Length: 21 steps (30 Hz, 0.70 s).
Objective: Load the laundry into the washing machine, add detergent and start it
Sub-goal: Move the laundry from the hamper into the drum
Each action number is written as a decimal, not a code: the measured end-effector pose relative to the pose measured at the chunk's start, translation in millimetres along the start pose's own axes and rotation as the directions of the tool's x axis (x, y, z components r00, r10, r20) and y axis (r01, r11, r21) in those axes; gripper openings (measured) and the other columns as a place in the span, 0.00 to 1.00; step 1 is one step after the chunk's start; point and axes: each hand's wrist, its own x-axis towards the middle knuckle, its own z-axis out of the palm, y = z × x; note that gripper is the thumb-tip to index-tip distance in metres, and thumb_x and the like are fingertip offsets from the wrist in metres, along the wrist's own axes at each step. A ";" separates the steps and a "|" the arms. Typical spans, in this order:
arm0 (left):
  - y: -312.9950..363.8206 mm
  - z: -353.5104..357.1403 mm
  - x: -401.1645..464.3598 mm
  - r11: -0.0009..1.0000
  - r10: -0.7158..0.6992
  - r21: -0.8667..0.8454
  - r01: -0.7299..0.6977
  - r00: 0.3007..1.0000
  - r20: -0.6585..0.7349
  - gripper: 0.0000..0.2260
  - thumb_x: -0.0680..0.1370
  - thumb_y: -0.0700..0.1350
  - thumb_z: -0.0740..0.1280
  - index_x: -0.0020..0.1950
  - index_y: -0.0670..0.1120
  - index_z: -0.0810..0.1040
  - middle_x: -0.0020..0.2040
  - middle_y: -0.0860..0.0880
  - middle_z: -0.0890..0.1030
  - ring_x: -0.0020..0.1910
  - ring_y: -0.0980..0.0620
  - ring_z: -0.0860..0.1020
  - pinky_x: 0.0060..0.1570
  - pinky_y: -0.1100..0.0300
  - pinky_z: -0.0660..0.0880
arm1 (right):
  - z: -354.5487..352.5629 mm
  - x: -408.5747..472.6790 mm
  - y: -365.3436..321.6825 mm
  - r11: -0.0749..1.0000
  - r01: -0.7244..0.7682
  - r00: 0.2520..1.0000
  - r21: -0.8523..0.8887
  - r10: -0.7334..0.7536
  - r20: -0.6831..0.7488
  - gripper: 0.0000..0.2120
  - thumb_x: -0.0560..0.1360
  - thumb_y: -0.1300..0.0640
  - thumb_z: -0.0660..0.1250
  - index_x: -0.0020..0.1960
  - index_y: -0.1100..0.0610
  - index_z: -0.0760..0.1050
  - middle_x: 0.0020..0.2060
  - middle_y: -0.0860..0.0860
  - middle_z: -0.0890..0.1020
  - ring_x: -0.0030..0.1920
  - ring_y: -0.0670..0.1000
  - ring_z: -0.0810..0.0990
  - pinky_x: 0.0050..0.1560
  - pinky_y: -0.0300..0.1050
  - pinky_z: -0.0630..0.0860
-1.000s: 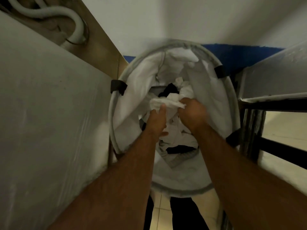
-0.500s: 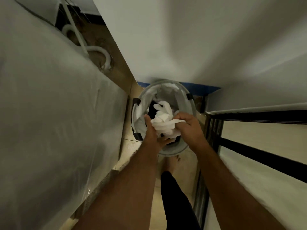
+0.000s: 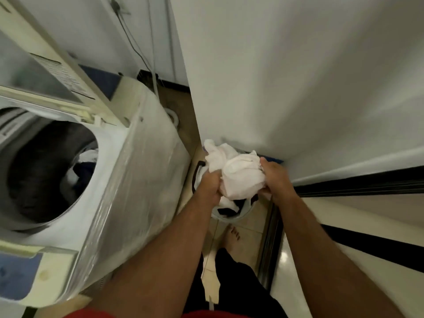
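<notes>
GRIP: your left hand (image 3: 210, 184) and right hand (image 3: 274, 180) both clutch the clothes (image 3: 238, 177) | POSITION: above basket (image 3: 231, 215) | TARGET: drum (image 3: 46, 171) lies left, nearer your left hand.

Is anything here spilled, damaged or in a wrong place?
Nothing stands out. Both hands, left and right, hold a white bundle above the basket. The washer lid is up, with clothes already in the drum. No spill shows on the floor.
</notes>
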 end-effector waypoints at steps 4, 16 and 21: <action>22.0 8.7 -37.7 0.984 0.129 0.127 -0.121 0.990 -0.057 0.24 0.64 0.35 0.64 0.60 0.41 0.78 0.47 0.44 0.81 0.47 0.43 0.79 0.47 0.52 0.78 | -11.3 -37.0 -31.3 0.990 -0.083 0.983 0.111 0.063 0.173 0.22 0.79 0.38 0.57 0.52 0.56 0.75 0.44 0.53 0.85 0.39 0.50 0.83 0.37 0.39 0.77; 116.0 2.2 -120.7 0.639 0.554 0.482 -0.599 0.794 0.251 0.15 0.67 0.37 0.66 0.54 0.38 0.79 0.49 0.42 0.81 0.46 0.50 0.79 0.49 0.55 0.77 | 23.7 -84.7 -114.0 0.907 0.415 0.873 0.067 -0.418 0.251 0.09 0.80 0.56 0.61 0.49 0.58 0.78 0.42 0.52 0.83 0.44 0.50 0.82 0.39 0.35 0.78; 142.1 -43.8 -144.5 0.659 0.622 0.400 -0.637 0.761 0.187 0.39 0.63 0.51 0.78 0.71 0.54 0.67 0.72 0.50 0.69 0.70 0.51 0.69 0.68 0.50 0.69 | 47.9 -105.4 -150.1 0.891 0.427 0.863 0.152 -0.452 0.225 0.10 0.79 0.57 0.58 0.44 0.54 0.78 0.39 0.50 0.82 0.41 0.49 0.80 0.38 0.40 0.75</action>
